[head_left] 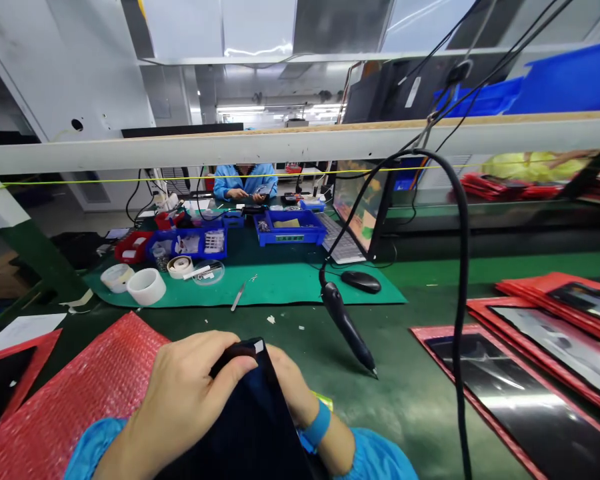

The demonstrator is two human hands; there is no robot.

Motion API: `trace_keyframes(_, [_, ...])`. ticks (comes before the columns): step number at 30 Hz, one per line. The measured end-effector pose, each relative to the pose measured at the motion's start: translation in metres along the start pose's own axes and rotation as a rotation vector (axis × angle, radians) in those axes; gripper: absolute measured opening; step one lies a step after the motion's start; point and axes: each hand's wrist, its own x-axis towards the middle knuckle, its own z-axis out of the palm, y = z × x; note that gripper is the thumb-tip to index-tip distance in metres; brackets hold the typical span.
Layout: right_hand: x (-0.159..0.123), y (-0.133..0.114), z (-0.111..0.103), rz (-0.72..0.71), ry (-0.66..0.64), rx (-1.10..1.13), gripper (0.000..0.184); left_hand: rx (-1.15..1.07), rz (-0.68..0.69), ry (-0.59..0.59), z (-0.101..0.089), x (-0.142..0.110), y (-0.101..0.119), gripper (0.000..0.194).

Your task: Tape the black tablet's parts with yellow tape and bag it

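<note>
A glossy black screen panel [253, 420] stands tilted up in front of me, a small white patch at its top corner. My left hand [185, 383] is closed on its top edge, thumb on the near face and fingers curled over behind. At the panel's right edge is my right hand [291, 387], closed on it from the far side; its fingertips are hidden behind the panel. A blue band [319, 425] circles my right wrist. Red bubble wrap [95, 373] lies beside my left forearm. To the right, a black electric screwdriver [347, 327] hangs on its cable, tip low over the bench.
Tweezers [239, 295], a white tape roll [147, 287] and a computer mouse [361, 281] lie on the green mat [280, 287]. Blue bins [290, 230] and a laptop [360, 207] stand behind. More panels on red wrap [520, 393] lie right. A co-worker [245, 181] sits opposite.
</note>
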Motion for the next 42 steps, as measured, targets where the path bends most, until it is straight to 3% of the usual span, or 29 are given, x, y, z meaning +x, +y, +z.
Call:
trace_keyframes(4, [-0.003,-0.049,0.003,-0.199,-0.053,-0.059,0.053,0.093,0.094,0.057,-0.009,-0.004,0.005,0.017])
trace_keyframes(6, [-0.008,-0.078,0.011,-0.356,-0.156,-0.291,0.041,0.119,0.122,0.109,-0.014,-0.006,0.007,0.016])
trace_keyframes(8, [-0.013,-0.102,0.020,-0.475,-0.147,-0.533,0.023,0.134,0.148,0.152,-0.019,-0.006,0.008,0.016])
trace_keyframes(10, [-0.016,-0.114,0.027,-0.527,-0.129,-0.670,0.019,0.151,0.176,0.174,-0.022,-0.006,0.009,0.017])
trace_keyframes(20, [-0.011,-0.116,0.024,-0.603,-0.153,-0.835,0.019,0.168,0.177,0.135,-0.019,-0.009,0.004,0.021])
trace_keyframes(23, [-0.013,-0.115,0.024,-0.644,-0.083,-0.844,0.012,0.179,0.167,0.126,-0.022,-0.009,0.006,0.023])
trace_keyframes(29, [-0.020,-0.109,0.030,-0.706,0.110,-0.790,0.018,0.184,0.146,0.097,-0.025,-0.013,0.009,0.024])
trace_keyframes(42, [-0.028,-0.109,0.036,-0.721,0.137,-0.809,0.020,0.227,0.191,0.143,-0.020,-0.014,0.016,0.025])
